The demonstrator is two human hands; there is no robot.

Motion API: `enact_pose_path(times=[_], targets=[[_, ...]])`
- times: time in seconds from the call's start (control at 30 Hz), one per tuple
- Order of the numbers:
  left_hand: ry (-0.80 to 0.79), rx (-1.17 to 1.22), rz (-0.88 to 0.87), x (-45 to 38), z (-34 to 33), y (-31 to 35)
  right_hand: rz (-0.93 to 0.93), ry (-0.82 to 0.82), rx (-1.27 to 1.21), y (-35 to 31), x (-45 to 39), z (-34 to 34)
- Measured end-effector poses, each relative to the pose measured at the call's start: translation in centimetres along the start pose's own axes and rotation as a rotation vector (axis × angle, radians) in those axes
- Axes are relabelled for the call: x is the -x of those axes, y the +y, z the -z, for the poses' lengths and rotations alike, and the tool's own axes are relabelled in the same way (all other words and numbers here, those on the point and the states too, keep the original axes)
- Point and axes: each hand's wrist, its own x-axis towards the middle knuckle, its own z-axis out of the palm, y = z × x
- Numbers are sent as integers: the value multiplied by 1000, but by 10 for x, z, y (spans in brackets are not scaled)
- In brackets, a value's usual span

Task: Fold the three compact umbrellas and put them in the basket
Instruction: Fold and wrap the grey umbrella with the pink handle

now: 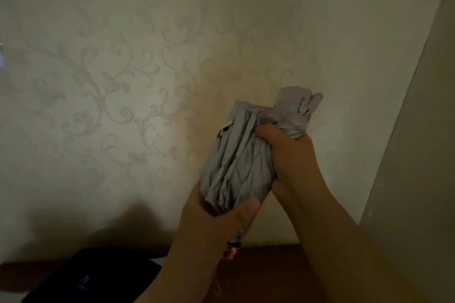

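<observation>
A collapsed compact umbrella (240, 155) with crumpled silver-grey fabric and a pale pink outer layer at its top is held up in front of a wall. My left hand (216, 219) grips its lower end from below, thumb across the fabric. My right hand (288, 152) clasps the upper right side, with the fingers pressing the folds together. A small pink part (231, 251) of the umbrella shows under my left hand. The basket and the other umbrellas are out of sight.
Cream wallpaper (138, 96) with a scroll pattern fills the view. A plain wall or door edge (418, 145) runs down the right side. A dark flat object (98, 275) lies at the bottom left on a brown surface (270, 256).
</observation>
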Motion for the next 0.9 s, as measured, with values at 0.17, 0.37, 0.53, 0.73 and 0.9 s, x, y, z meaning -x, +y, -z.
enact_pose_path(times=[0.17,0.37,0.53,0.73,0.9], targets=[[10,-62,-9,-2,-4,-4,75,29,42,3,2,1],[11,161,94,-11,1,-13,-48,-9,1,8,3,3],[-329,170,393,-11,13,-18,-235,-141,-145,6,4,-1],[-585,277,377,-7,13,-23,-290,-261,-212,1,2,3],[-245,15,264,-2,1,-18,-255,-167,-131,1,-1,1]])
